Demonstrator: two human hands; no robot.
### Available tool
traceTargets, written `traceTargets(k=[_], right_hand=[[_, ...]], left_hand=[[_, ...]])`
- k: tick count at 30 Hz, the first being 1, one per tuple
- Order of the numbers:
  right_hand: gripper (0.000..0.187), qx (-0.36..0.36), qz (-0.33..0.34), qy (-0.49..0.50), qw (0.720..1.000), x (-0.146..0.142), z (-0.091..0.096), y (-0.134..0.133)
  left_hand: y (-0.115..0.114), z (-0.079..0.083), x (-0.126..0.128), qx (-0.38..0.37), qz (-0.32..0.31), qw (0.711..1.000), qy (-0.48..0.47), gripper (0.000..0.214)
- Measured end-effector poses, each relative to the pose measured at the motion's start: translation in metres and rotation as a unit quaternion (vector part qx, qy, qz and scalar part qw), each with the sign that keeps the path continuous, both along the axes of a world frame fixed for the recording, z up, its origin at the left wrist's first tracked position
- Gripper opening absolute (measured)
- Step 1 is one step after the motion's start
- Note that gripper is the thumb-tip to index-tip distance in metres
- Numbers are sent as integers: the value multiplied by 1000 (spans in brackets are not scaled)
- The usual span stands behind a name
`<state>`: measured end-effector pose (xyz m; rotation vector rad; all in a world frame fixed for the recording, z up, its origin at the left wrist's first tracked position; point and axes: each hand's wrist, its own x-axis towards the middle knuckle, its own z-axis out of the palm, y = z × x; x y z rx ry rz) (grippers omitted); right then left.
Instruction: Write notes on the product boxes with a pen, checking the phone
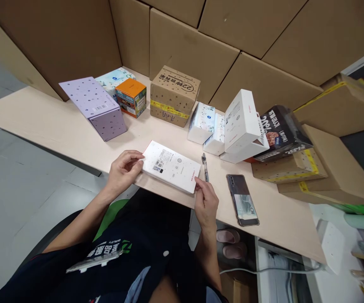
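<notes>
A flat white box (171, 166) with printed labels lies on the light wooden table (58, 126) near its front edge. My left hand (123, 170) grips the box's left end, fingers curled over the corner. At the box's right front corner my right hand (205, 202) pinches the edge with its fingertips. A black pen (204, 167) lies on the table just right of the box, close to my right fingers. Further right a smartphone (242, 200) lies face up.
Behind stand a lilac box (95, 107), an orange box (132, 97), a taped brown carton (173, 96), white boxes (242, 126), a dark snack box (281, 130) and stacked flat cartons (321, 172). Large cardboard boxes (201, 38) wall the back.
</notes>
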<state>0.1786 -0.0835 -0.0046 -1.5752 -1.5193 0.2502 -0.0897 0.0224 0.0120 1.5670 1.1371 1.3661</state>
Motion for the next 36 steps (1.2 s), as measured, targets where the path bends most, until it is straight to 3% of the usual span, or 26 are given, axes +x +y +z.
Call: traceTargets(k=[9, 14, 17, 20, 23, 31, 34, 36], right_hand=[[36, 18, -14, 3, 1000, -4, 2, -2], [30, 64, -134, -30, 989, 9, 5, 6], [40, -24, -174, -107, 979, 25, 10, 19], [43, -147, -167, -180, 958, 33, 14, 32], [35, -189, -153, -197, 950, 31, 14, 40], [39, -86, -184, -122, 971, 33, 10, 32], [36, 42, -239, 51, 969, 32, 16, 25], [33, 107, -238, 218, 940, 26, 25, 22]], left_hand=[[1, -1, -3, -11, -10, 1000, -3, 16], [0, -1, 0, -7, 2, 999, 33, 15], [-4, -1, 2, 6, -1, 998, 57, 17], [-9, -1, 4, 22, -14, 995, 93, 20], [-13, 0, 4, 46, -24, 991, 125, 23], [-17, 0, 8, 117, -15, 973, 200, 21], [-17, 0, 14, 235, 34, 943, 232, 17], [-19, 2, 21, 314, 45, 919, 234, 19]])
